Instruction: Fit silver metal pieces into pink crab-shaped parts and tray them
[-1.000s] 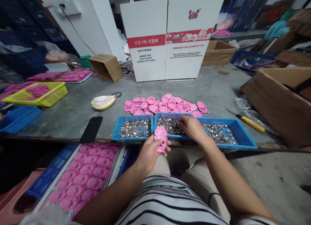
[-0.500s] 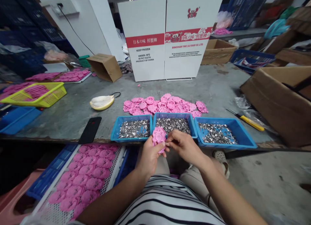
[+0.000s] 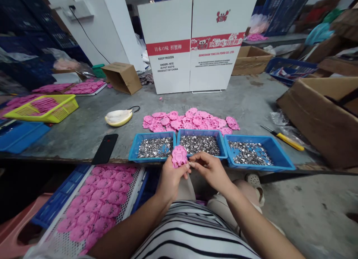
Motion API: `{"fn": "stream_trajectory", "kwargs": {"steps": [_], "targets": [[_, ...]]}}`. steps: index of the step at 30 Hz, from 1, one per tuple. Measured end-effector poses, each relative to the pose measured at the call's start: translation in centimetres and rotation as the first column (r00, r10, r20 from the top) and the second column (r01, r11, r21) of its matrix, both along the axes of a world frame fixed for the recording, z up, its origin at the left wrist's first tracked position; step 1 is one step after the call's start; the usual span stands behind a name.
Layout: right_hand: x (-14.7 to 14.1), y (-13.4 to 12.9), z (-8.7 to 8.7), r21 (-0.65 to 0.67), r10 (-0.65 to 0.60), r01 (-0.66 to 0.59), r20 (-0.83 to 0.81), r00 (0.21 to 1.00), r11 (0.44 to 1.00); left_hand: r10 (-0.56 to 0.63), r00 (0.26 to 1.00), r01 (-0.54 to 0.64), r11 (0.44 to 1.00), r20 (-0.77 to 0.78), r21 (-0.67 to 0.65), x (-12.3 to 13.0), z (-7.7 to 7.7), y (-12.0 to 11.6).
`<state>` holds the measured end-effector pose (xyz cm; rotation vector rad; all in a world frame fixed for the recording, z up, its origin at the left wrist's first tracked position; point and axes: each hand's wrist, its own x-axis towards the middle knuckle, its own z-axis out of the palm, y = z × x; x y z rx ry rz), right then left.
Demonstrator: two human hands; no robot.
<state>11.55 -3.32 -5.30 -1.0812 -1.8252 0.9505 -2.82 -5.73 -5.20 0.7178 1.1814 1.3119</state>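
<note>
A pink animal-shaped piece (image 3: 179,156) is held upright between the thumb and fingers of my left hand (image 3: 170,177), just in front of the middle blue tray. Close on its right, my right hand (image 3: 211,171) has thumb and index finger pinched on something small and shiny, too small to name. Small silvery metal parts fill the left blue tray (image 3: 132,147), the middle blue tray (image 3: 223,143) and the right blue tray (image 3: 285,163). Behind the trays lies a heap of pink pieces (image 3: 192,121).
White carton (image 3: 170,78) at the back; black phone (image 3: 104,149) and yellow dish (image 3: 120,121) at left; yellow-handled screwdriver (image 3: 291,141) and cardboard box (image 3: 313,117) at right. Below the table edge at left, a white perforated tray (image 3: 131,192) holds rows of pink pieces.
The pink piece has shifted slightly left and tilted in my left hand. A small gap now shows between my right fingertips and the piece.
</note>
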Motion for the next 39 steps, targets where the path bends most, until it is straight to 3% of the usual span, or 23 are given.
{"fn": "stream_trajectory", "kwargs": {"steps": [4,6,9,12,16,28,39], "targets": [[-0.1,0.3,-0.1,-0.048,-0.022,0.021,-0.024,0.999,0.999,-0.016,0.993,0.021,0.999,-0.118,0.037,0.0,-0.4,0.0],[-0.2,0.5,0.0,-0.04,-0.018,0.015,-0.081,0.997,0.999,-0.031,0.995,0.036,0.998,-0.099,0.047,0.0,-0.1,0.0],[-0.5,0.7,0.4,-0.103,-0.077,0.056,-0.213,0.974,0.993,-0.084,0.989,0.077,0.995,0.121,0.065,0.0,0.9,0.3],[-0.7,0.7,0.6,-0.168,-0.137,0.091,-0.287,0.948,0.982,-0.15,0.933,0.139,0.989,0.327,0.057,-0.1,2.1,0.7],[-0.9,0.6,0.9,-0.176,-0.132,0.088,-0.254,0.958,0.98,-0.144,0.925,0.139,0.99,0.352,0.04,-0.2,3.1,0.8],[-1.3,0.5,1.6,-0.069,-0.118,0.11,-0.136,0.984,0.992,-0.166,0.917,0.162,0.986,0.364,0.04,0.3,4.0,0.5],[-1.8,0.2,1.2,-0.017,-0.143,0.142,-0.124,0.982,0.99,-0.167,0.909,0.169,0.985,0.383,0.028,0.2,4.0,0.4]]}}
